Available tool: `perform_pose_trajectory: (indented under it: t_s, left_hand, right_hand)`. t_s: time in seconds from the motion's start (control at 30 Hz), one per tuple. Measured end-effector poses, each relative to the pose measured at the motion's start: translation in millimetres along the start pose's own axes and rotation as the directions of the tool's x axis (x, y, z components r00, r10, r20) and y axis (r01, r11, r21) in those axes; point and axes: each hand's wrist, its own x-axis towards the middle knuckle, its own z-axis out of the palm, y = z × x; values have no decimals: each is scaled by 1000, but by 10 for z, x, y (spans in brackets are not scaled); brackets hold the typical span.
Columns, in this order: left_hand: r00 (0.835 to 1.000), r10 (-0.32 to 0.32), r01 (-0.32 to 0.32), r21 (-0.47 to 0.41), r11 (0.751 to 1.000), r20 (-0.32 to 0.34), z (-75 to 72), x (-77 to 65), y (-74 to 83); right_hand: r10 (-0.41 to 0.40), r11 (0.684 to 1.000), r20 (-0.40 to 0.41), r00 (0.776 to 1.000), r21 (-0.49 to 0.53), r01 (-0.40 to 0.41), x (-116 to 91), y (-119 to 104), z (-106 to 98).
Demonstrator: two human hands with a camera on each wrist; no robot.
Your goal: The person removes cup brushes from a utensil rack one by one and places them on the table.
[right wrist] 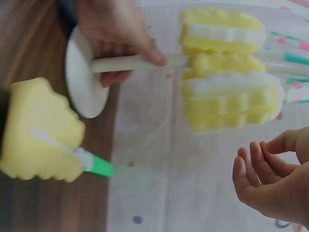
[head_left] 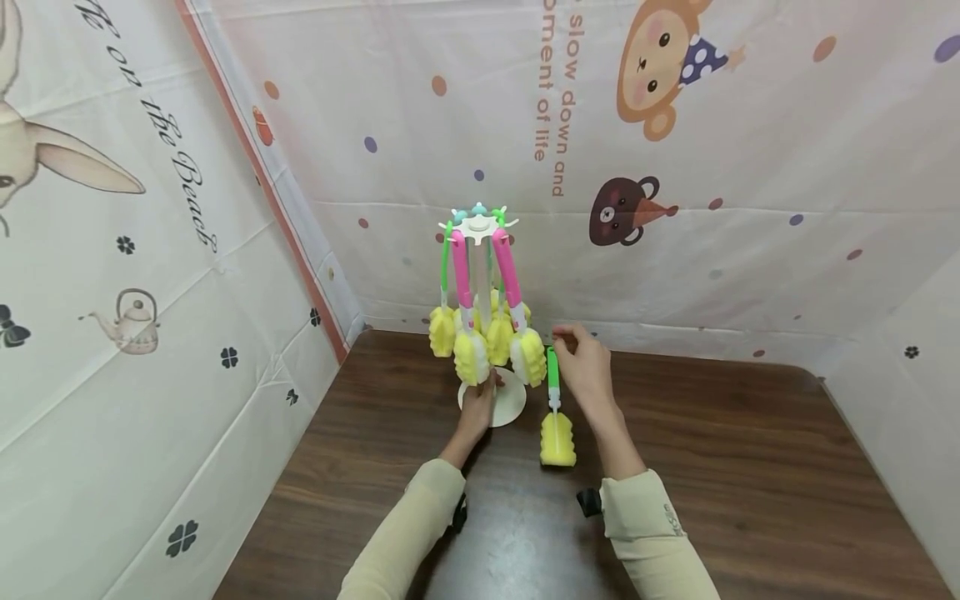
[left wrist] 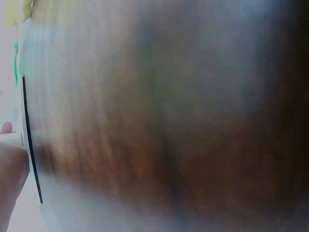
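Observation:
A white rack with hooks around its top stands on a round white base. Sponge bottle brushes with pink, green and blue handles hang from it, their yellow and white heads pointing down. Low on the pole, just above the base, my left hand grips it with fingers wrapped around. To the right of the base is a green-handled bottle brush with a yellow sponge head. My right hand hovers by that brush's handle end; its fingers are loosely bent around nothing.
The rack and brush are on a dark brown wooden table. Printed cloth hangs behind the table, close to the rack, and another printed sheet runs along the left side.

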Motion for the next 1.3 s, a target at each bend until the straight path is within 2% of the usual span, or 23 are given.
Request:
perform_pose_trajectory:
  t_s: [0.23,0.53,0.77,0.97,1.3]
  left_hand:
    - [1000,12,-12,-7,1000,10,-4,-4,-26]
    - [1000,-10,10,-4,1000,3,-7,-15,-24]
    - [1000,-6,6,-5,1000,-2,7,-4,-18]
    - [1000,-11,11,5,1000,-15,11,-9,-4]
    - [1000,-13,13,12,1000,-24,12,2,-9]
  right_hand:
    - [-45,999,22,999,32,44,-18,-274,-51]
    - [-92,992,16,996,90,90,20,-450,-34]
    - [-79,985,15,997,155,75,6,-520,23]
    - [-109,977,12,994,188,104,-3,-538,112]
    - [-149,940,-3,989,311,142,55,-591,165]
